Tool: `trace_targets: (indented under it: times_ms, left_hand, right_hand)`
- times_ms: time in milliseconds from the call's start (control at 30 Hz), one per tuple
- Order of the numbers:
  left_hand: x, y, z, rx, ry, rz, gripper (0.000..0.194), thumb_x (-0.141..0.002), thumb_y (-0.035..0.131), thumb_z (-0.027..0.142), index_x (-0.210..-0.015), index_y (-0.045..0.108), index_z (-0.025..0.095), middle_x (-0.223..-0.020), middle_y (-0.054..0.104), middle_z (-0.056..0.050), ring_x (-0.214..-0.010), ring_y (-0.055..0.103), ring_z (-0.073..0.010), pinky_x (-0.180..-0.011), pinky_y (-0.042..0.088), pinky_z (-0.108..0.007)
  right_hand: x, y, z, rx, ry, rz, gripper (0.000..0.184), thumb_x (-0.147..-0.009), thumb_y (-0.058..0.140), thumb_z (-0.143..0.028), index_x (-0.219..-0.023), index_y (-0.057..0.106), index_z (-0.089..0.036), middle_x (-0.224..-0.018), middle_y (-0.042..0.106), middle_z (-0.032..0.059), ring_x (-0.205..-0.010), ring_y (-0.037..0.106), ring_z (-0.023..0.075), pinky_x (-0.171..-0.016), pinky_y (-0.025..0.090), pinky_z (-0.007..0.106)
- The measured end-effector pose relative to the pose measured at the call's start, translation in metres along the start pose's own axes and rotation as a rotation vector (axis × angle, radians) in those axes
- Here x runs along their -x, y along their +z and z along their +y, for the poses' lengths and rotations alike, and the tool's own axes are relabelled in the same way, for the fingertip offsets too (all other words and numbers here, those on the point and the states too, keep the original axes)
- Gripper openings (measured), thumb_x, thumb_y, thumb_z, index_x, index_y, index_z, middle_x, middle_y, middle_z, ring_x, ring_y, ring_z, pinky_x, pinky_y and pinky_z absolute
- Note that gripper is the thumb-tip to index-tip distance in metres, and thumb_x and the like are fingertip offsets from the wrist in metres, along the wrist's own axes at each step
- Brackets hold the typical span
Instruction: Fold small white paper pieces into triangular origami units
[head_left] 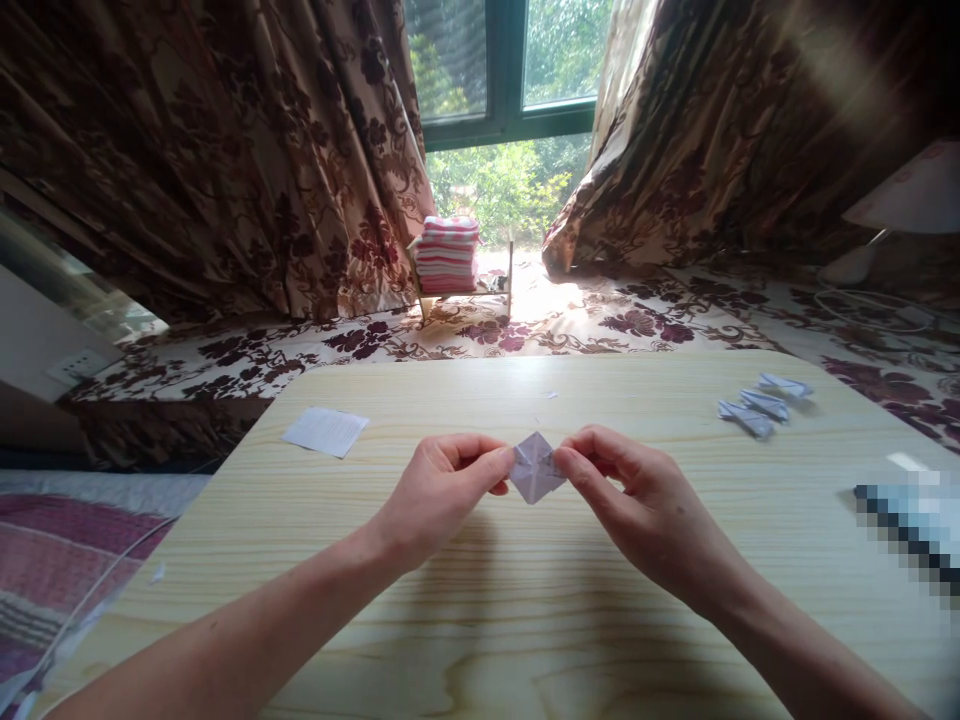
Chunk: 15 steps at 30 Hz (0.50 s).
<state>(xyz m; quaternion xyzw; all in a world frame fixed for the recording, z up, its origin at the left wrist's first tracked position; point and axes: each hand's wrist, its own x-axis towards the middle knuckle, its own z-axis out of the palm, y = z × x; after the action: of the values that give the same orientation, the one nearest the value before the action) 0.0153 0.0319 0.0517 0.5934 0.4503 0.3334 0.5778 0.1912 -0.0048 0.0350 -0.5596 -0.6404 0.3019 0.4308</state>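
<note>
A small piece of folded paper [535,470], diamond-shaped with creases crossing its middle, is held up over the pale wooden table [360,620]. My left hand [454,490] pinches its left corner between thumb and fingers. On the opposite corner, my right hand [626,485] has the same kind of pinch. Several folded paper pieces [765,404] lie in a group at the table's far right. Toward the far left rests a flat sheet of printed paper [327,430].
A pixelated dark-edged object [915,525] lies at the right edge. Tiny paper scraps [550,395] dot the table. Beyond it, a small rack holds striped folded cloths [448,255] on the floral-covered sill. A lamp [911,190] stands at right, a cable [97,600] runs at left.
</note>
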Motion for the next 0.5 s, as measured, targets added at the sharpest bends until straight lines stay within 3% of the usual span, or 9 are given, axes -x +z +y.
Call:
trace_targets:
  times_ms: [200,400,500]
  left_hand:
    - [0.001,0.0011,-0.0027,0.012,-0.016,0.006,0.025,-0.076,0.065,0.033,-0.063,0.068,0.012,-0.063,0.062,-0.002,-0.066,0.052,-0.013,-0.065,0.04,-0.026]
    - [0.002,0.0044,-0.006,0.119,-0.1,-0.118,0.019,-0.075,0.066,0.03,-0.068,0.069,0.013,-0.063,0.06,0.0,-0.063,0.052,-0.0102,-0.065,0.043,-0.024]
    - [0.0002,0.0028,-0.0084,0.13,-0.102,-0.068,0.02,-0.074,0.067,0.03,-0.07,0.069,0.011,-0.066,0.062,-0.002,-0.064,0.053,-0.0107,-0.066,0.044,-0.025]
  right_hand:
    - [-0.0003,0.0006,0.001,-0.057,0.0,-0.032,0.029,-0.088,0.05,-0.036,-0.068,0.062,-0.018,-0.06,0.056,-0.0008,-0.056,0.048,0.0119,-0.051,0.038,0.024]
    - [-0.0004,0.0008,0.0025,-0.153,0.039,-0.065,0.029,-0.087,0.051,-0.037,-0.07,0.064,-0.018,-0.06,0.056,-0.0008,-0.056,0.049,0.0118,-0.051,0.039,0.023]
    - [0.0002,0.0015,0.0025,-0.163,0.058,-0.1,0.032,-0.088,0.05,-0.038,-0.065,0.061,-0.018,-0.058,0.054,-0.0012,-0.057,0.049,0.0117,-0.052,0.04,0.022]
